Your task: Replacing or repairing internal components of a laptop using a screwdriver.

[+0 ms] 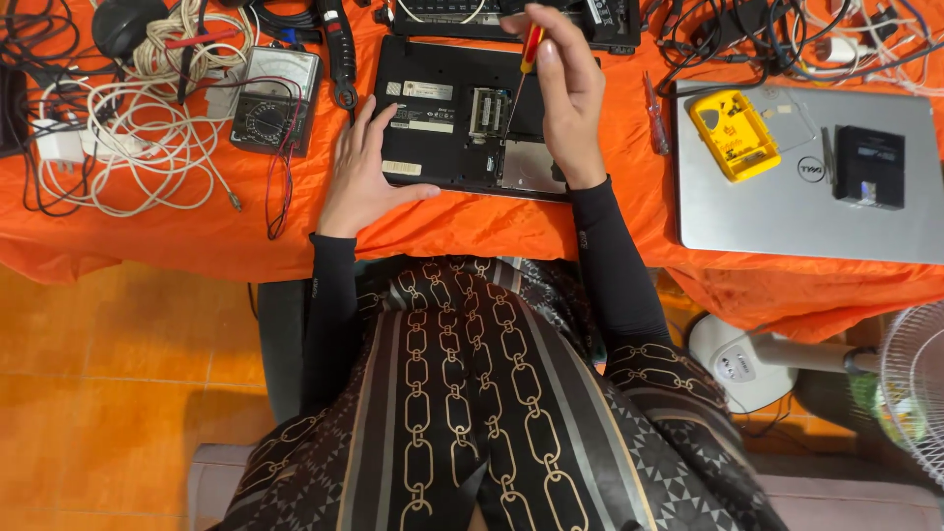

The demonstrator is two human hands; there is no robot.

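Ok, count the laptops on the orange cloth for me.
2, maybe more. A black laptop lies bottom-up, its hatch open, under the left hand and the right hand, which holds a screwdriver. A silver laptop lies closed at right. Another dark device shows partly at the top edge.

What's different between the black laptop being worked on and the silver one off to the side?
The black laptop lies bottom-up with a panel removed, showing parts inside; the silver laptop is closed and whole. The left hand rests on the black one while the right hand holds a screwdriver over it; no hand touches the silver one. The silver one carries a yellow case and a small black box. Both lie flat on the orange cloth.
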